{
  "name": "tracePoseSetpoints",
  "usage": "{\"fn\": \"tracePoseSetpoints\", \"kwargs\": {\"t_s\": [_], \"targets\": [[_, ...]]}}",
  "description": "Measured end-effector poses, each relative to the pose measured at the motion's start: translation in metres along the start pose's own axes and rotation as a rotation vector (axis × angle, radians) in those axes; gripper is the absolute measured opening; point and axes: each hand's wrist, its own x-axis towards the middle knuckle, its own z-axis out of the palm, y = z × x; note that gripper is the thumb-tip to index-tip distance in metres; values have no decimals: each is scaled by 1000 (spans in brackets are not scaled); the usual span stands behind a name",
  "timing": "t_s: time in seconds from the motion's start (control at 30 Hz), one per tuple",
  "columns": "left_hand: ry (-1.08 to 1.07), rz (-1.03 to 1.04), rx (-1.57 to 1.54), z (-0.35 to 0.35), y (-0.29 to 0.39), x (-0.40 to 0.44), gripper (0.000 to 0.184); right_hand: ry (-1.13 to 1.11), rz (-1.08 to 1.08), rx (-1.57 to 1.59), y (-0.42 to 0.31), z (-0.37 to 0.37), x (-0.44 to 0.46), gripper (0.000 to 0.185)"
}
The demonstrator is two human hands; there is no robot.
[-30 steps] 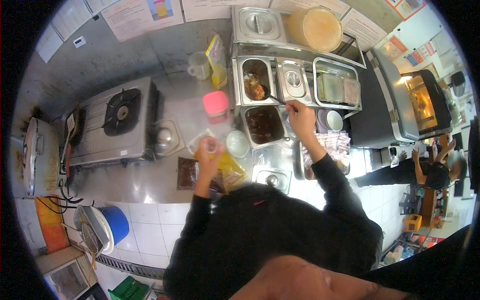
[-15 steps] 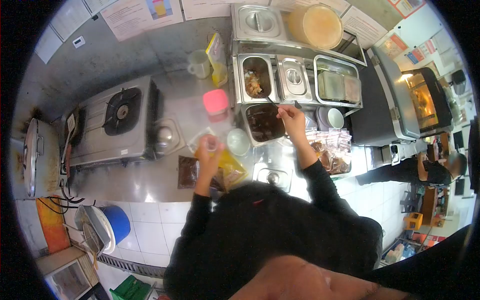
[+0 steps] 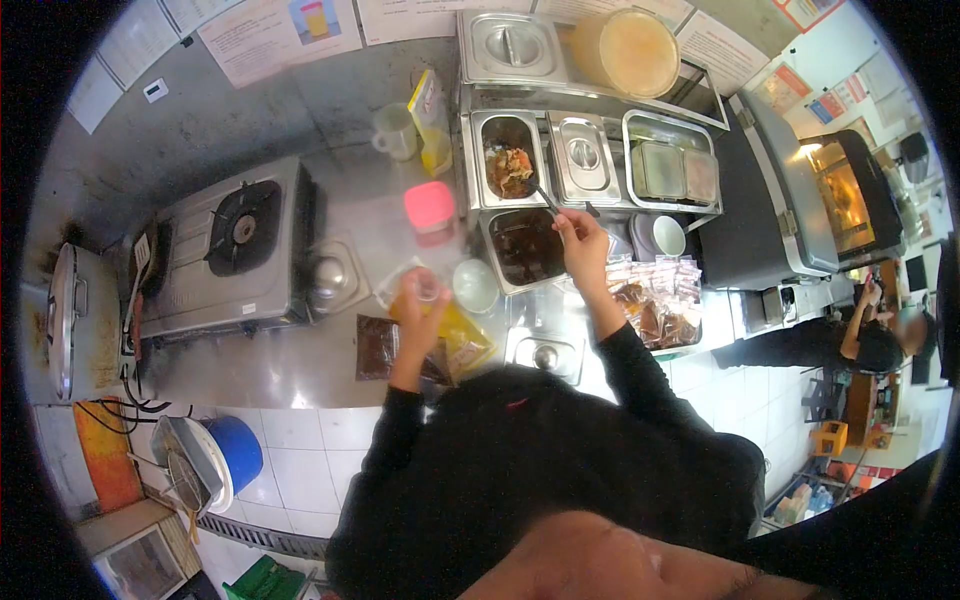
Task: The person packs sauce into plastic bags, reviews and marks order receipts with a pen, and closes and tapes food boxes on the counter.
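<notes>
Along the steel bench point(image 3: 240, 370), the worker's right hand point(image 3: 582, 240) pinches the handle of a dark utensil point(image 3: 545, 199), its grip pressed together between thumb and fingers. The utensil slants over the near edge of an open food pan point(image 3: 543, 160), its far end at the chunky brown-and-orange mix point(image 3: 511, 165) inside. Just beside the same hand sits a second pan of dark brown sauce point(image 3: 525, 245).

The left hand point(image 3: 416, 312) is blurred, its fingers curled near something small and translucent; I can't tell whether that grip is closed on it. A pale bowl point(image 3: 475, 286) stands just beside this hand, and a yellow pouch point(image 3: 467, 348) and a brown pouch point(image 3: 376, 347) lie on the bench close to the wrist. Farther back stands a pink-lidded tub point(image 3: 429, 206).

Writing is everywhere, little of it legible from where I stand. Wall sheets point(image 3: 260, 50) carry lines of small reddish print, one with a picture of a yellow cup. An upright yellow packet point(image 3: 432, 125) bears print too small to make out, and so does a white sticker point(image 3: 249, 309) on the stove point(image 3: 190, 265). The heaped clear packets point(image 3: 660, 285) show marked fronts, likewise unreadable.
</notes>
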Motion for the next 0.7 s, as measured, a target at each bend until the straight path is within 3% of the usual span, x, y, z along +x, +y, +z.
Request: {"fn": "tracePoseSetpoints", "kwargs": {"t_s": [0.13,0.37,0.4,0.47,0.53,0.7], "targets": [[-16,-24,-27,3,7,2,36,73,-97,-288,13,3,1,13],[-119,81,78,9,66,57,40,-81,-127,-87,-18,-26,39,16],[-156,121,144,11,82,71,43,-148,-164,-200,-31,-37,50,16],[-200,215,265,24,92,98,46,-248,42,-164,-71,-49,61,17],[-209,322,373,43,90,125,43,-287,45,-104,-86,-56,72,19],[-246,284,419,93,88,178,45,-308,-15,-71,-98,-61,90,20]]}}
